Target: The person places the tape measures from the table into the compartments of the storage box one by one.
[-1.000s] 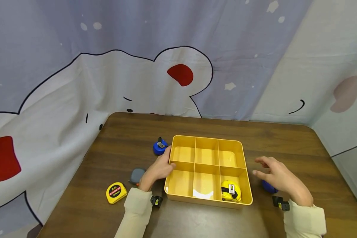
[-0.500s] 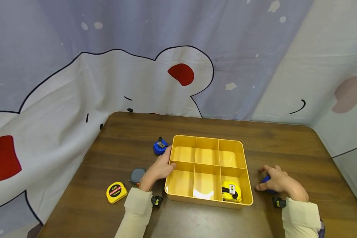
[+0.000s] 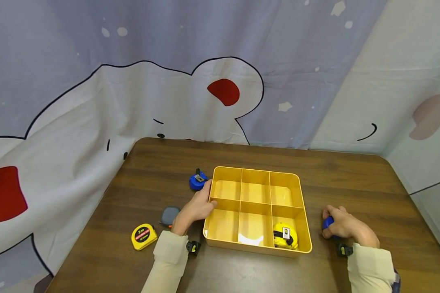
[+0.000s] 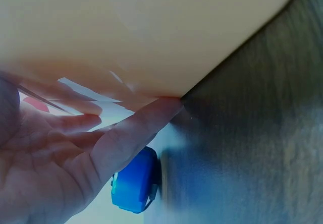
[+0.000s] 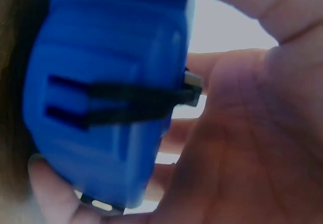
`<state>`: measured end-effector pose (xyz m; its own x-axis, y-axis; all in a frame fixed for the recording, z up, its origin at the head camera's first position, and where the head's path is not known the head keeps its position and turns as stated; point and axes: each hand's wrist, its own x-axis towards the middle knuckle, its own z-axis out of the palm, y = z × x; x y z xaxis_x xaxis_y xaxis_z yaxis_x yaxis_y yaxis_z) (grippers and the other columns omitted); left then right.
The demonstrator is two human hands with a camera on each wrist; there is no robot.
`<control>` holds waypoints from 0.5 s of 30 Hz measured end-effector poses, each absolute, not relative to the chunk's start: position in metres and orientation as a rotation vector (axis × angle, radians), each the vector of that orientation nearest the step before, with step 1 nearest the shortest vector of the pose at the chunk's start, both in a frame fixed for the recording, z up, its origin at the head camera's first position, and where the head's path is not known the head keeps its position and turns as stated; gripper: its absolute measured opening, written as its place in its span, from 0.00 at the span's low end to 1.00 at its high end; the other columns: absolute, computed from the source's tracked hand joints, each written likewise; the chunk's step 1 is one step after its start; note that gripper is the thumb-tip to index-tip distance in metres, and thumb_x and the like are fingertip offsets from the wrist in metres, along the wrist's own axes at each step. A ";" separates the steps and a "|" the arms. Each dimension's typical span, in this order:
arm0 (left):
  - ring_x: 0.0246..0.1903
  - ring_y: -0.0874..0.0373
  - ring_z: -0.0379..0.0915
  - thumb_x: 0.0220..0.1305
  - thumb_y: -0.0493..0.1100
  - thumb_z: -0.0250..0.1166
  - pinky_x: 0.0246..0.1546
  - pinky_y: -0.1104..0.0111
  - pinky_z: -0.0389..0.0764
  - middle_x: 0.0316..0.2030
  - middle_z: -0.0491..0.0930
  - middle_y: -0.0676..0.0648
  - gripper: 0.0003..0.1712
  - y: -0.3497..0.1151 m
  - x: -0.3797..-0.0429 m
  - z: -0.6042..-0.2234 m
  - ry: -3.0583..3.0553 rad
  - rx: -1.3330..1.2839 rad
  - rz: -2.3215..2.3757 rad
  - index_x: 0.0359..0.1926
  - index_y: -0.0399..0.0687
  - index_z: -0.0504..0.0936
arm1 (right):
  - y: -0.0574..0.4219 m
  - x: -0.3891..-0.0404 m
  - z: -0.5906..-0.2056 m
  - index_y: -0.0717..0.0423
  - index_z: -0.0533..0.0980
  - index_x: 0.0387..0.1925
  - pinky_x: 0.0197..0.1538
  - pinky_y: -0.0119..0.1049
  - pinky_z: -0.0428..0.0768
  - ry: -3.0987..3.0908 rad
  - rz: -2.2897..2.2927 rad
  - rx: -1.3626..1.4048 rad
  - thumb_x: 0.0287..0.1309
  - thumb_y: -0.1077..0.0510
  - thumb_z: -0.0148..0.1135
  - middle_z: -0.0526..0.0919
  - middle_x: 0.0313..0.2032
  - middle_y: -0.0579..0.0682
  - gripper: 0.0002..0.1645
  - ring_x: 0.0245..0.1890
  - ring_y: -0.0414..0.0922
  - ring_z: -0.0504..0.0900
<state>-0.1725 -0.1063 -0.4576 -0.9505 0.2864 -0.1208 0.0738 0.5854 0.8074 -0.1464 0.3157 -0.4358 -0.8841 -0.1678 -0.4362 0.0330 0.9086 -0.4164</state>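
Note:
A yellow divided box stands on the table, and a yellow tape measure lies in its front right compartment. My left hand holds the box's left wall, thumb over the rim and fingers along the outside. Its fingers lie against that wall in the left wrist view. To the right of the box, my right hand grips a blue tape measure low at the table. The right wrist view shows this blue case between thumb and fingers, with a black strap across it.
Another blue tape measure sits just beyond my left hand. Left of my wrist lie a grey tape measure and a yellow 2 m tape measure. The wooden table ends at a patterned curtain behind.
My right hand has come down onto the blue tape measure, and its fingers have closed around it. The left hand and the box have stayed in place.

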 end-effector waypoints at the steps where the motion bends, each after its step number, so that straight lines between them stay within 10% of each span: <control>1: 0.46 0.48 0.72 0.57 0.34 0.54 0.45 0.55 0.76 0.59 0.66 0.36 0.41 -0.106 -0.173 -0.458 2.579 0.300 1.298 0.69 0.42 0.46 | 0.316 -0.146 -0.437 0.57 0.66 0.39 0.32 0.41 0.70 2.601 -0.581 -0.110 0.32 0.58 0.71 0.65 0.36 0.60 0.29 0.33 0.52 0.70; 15: 0.46 0.49 0.72 0.55 0.33 0.54 0.45 0.55 0.76 0.58 0.67 0.37 0.42 -0.106 -0.172 -0.457 2.585 0.285 1.294 0.69 0.44 0.47 | 0.317 -0.147 -0.439 0.58 0.70 0.38 0.32 0.39 0.70 2.644 -0.592 -0.221 0.33 0.57 0.72 0.69 0.35 0.56 0.27 0.33 0.50 0.69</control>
<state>-0.1717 -0.1059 -0.4568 -0.9531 0.2767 -0.1227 0.0675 0.5896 0.8049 -0.1474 0.3167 -0.4391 -0.8993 -0.2403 -0.3655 -0.0615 0.8967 -0.4382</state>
